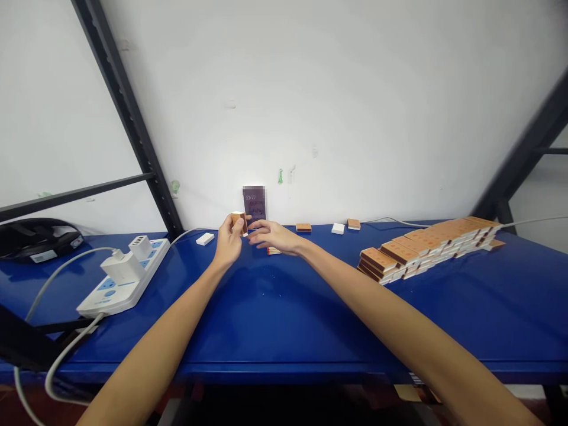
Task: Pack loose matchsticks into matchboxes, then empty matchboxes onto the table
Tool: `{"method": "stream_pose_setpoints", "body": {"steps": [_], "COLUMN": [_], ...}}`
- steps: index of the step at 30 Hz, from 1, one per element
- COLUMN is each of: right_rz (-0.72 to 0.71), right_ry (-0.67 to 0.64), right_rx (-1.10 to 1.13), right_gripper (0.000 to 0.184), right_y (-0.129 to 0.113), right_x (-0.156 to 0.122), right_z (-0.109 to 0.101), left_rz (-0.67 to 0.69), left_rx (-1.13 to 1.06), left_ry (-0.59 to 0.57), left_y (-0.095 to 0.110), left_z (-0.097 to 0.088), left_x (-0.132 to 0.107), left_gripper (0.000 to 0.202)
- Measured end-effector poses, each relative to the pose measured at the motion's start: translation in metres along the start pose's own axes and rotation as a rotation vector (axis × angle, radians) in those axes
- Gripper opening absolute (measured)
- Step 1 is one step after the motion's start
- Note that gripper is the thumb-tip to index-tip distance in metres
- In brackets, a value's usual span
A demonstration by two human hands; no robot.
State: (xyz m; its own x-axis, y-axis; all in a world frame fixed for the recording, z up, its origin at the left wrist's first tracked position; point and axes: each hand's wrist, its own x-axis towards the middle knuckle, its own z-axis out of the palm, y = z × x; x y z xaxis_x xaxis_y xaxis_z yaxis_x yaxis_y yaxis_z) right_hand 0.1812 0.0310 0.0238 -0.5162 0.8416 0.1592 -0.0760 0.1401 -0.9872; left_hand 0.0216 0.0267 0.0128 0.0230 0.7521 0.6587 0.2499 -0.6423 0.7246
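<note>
Single head-worn view, close above a blue table (275, 328), forward and down toward a white wall (364, 89).

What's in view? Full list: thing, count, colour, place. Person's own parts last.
held box: 1, orange-brown, left hand
phone: 1, dark, upright by wall
matchsticks: several, red-tipped, under right hand
loose boxes: 2, orange-brown, table's back right
white pieces: 2, white, one each side of hands
box stack: 1, many orange-brown boxes, right
power strip: 1, white with blue sockets, left
plugs: 2, white, in strip
cables: several, pale, both sides
strapped item: 1, black, far left
table: 1, blue, below
frame: 1, dark, both sides
wall: 1, whitish, behind
left hand: 1, bare, centre
right hand: 1, bare, centre
</note>
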Motion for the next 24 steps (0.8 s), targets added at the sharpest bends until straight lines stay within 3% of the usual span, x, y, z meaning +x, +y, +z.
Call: {"method": "stream_pose_setpoints", "body": {"steps": [7, 9, 11, 15, 19, 24], "right_rz": [-0.119, -0.14, -0.167, -0.187, -0.132, -0.082], "right_ry": [-0.05, -0.015, 0.02, 0.042, 0.066, 0.089], "right_rx": [0.104, -0.034, -0.306, -0.76, -0.837, -0.83], "right_gripper": [0.031, 0.03, 0.029, 0.026, 0.026, 0.027], "right_y": [0.003, 0.005, 0.008, 0.018, 0.029, 0.034], "right_x": [0.009, 0.01, 0.01, 0.013, 0.018, 0.019], "right_z": [0.008, 0.002, -0.005, -0.018, -0.023, -0.024], "left_rz": [-0.109, -0.104, -0.093, -0.119, -0.136, -0.071], "left_rx": [-0.179, -0.113, -0.013, 0.263, 0.397, 0.413], "left_ry": [-0.038, -0.052, -0.093, -0.294, -0.445, -0.499], "left_y": [-0.016, -0.018, -0.02, -0.03, -0.043, -0.052], "left_z": [0.007, 0.0, -0.009, -0.027, -0.034, -0.037], "left_x": [0.002, 0.004, 0.006, 0.004, 0.001, 0.003], "left_gripper": [0.04, 0.042, 0.048, 0.043, 0.048, 0.045]}}
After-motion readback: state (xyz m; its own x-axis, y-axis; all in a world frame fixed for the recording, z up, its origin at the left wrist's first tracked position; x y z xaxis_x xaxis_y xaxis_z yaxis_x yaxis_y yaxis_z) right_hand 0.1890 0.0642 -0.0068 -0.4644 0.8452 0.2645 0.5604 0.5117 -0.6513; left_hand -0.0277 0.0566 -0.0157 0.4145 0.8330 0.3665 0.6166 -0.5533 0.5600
